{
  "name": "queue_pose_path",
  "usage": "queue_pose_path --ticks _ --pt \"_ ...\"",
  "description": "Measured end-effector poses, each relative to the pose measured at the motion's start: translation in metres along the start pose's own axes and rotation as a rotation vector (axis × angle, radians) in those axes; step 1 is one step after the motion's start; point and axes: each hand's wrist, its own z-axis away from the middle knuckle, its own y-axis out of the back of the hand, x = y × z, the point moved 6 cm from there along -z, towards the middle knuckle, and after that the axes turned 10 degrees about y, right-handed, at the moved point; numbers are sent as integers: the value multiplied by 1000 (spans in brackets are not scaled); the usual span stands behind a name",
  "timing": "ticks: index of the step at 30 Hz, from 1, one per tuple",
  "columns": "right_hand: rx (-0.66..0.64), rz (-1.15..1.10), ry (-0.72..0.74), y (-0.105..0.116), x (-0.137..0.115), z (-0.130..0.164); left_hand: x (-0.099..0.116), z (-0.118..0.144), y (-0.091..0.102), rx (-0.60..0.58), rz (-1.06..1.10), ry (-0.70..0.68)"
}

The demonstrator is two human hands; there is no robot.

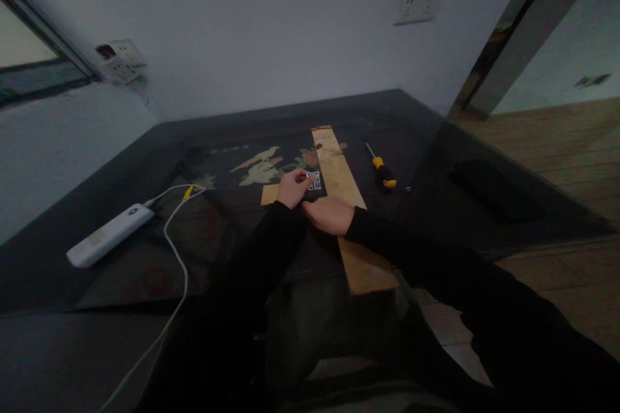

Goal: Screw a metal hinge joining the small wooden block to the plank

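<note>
A small silver metal hinge (316, 181) with several holes is pinched in my left hand (292, 188), fingers and thumb closed at its left edge. My right hand (330, 215) is just below the hinge, with its fingers curled together. What its fingertips hold, if anything, is too small to make out. Partly under my right hand and wrist runs a long wooden board (339, 171), lying lengthwise on the dark table (290, 251). A short wooden piece (269, 194) shows to the left of my left hand, partly covered by it.
A yellow and black screwdriver (384, 174) lies right of the board, with tiny metal pieces (407, 188) beside it. At left is a white power strip (111, 234) with a white cable (180, 258). A dark flat object (498, 190) lies at right. Sockets (417, 7) are on the wall.
</note>
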Motion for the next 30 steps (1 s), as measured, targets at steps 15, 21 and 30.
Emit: queue_pose_path --ticks 15,21,30 --pt "76 -147 -27 -5 6 -13 2 -1 7 14 2 -8" --pt "133 -197 -35 -3 11 -15 3 0 7 8 13 2" --pt "761 -944 -188 31 100 34 -8 1 -3 -79 186 83"
